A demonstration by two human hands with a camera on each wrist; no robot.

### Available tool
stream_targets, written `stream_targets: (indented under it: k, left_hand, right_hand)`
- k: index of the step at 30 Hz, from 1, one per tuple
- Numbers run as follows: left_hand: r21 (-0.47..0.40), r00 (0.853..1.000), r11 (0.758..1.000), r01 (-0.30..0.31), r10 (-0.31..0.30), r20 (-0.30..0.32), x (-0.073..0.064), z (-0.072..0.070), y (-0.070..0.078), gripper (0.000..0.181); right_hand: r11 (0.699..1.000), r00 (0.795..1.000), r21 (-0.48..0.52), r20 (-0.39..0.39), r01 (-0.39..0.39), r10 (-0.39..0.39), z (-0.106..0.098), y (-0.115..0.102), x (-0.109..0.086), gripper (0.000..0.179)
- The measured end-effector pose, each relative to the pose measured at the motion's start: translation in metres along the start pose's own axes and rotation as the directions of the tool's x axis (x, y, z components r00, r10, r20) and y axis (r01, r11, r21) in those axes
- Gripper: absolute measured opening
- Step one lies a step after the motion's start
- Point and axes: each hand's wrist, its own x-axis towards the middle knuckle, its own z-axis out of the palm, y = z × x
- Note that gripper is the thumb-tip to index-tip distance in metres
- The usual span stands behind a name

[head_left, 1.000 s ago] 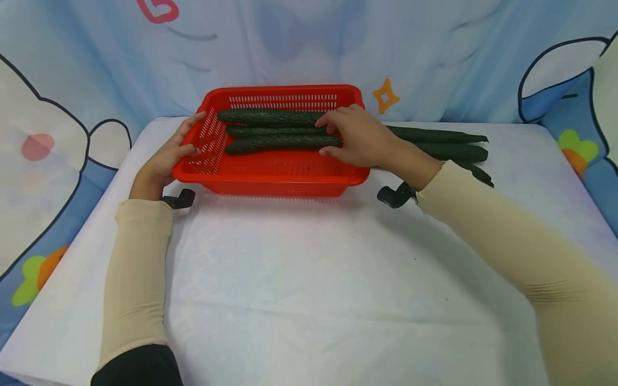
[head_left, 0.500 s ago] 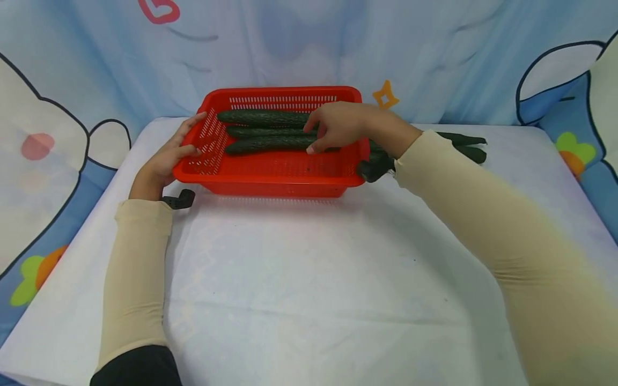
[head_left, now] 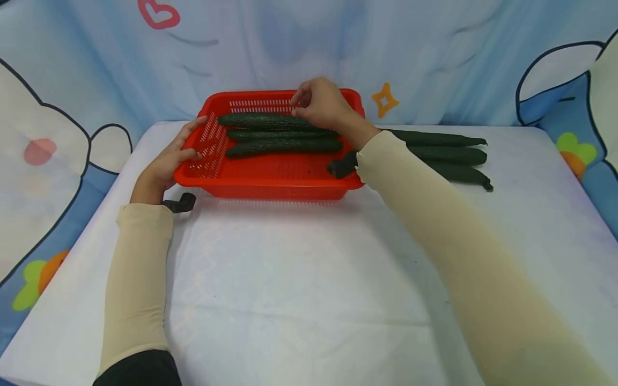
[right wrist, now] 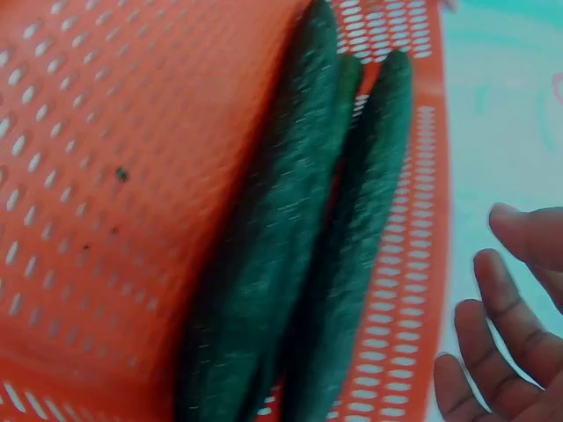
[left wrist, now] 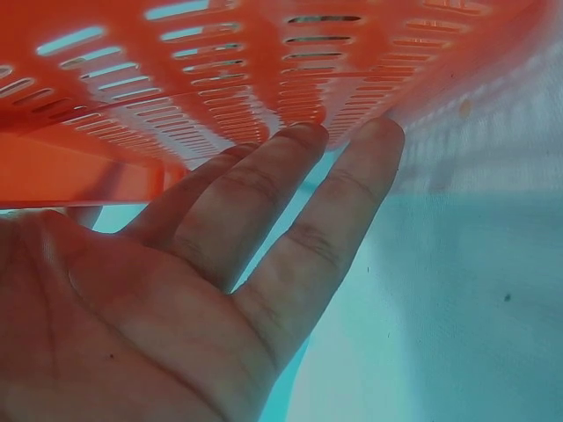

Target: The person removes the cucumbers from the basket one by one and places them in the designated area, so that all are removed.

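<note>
A red plastic basket (head_left: 275, 191) with slotted walls stands at the back of the table, holding three dark green cucumbers (head_left: 285, 147) side by side. My left hand (head_left: 166, 161) holds its left end, thumb over the rim; in the left wrist view the fingers (left wrist: 330, 229) lie nearly straight against the outer wall. My right hand (head_left: 323, 104) is over the basket's back right part, above the rear cucumber, with loosely bent fingers. Nothing lies between those fingers (right wrist: 501, 290) in the right wrist view.
To the right of the basket, three more cucumbers (head_left: 451, 155) lie on the white tablecloth (head_left: 299, 279), partly behind my right sleeve. A blue patterned curtain (head_left: 232, 48) hangs right behind the table. Small dark specks (right wrist: 121, 174) dot the basket floor.
My right hand has moved left and back, from the cucumbers' right ends to above the rear one. That cucumber now lies slightly slanted. My left hand has stayed at the basket.
</note>
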Motion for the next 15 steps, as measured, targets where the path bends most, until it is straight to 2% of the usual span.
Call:
stream_targets:
  k: [6, 11, 15]
  left_hand:
    - [0.015, 1.0, 1.0, 0.006, -0.006, 0.002, 0.002, 0.004, 0.002, 0.077]
    - [0.04, 0.999, 0.999, 0.023, -0.022, -0.025, 0.001, 0.002, 0.005, 0.077]
    - [0.028, 1.0, 0.999, 0.021, -0.021, -0.014, 0.001, 0.002, 0.006, 0.077]
  right_hand:
    - [0.989, 0.986, -0.108, 0.116, -0.106, 0.118, 0.006, 0.017, 0.004, 0.028]
    - [0.96, 0.969, -0.255, 0.186, -0.114, 0.164, 0.003, 0.024, 0.005, 0.034]
    - [0.932, 0.942, -0.346, 0.262, -0.108, 0.207, 0.002, 0.026, 0.006, 0.039]
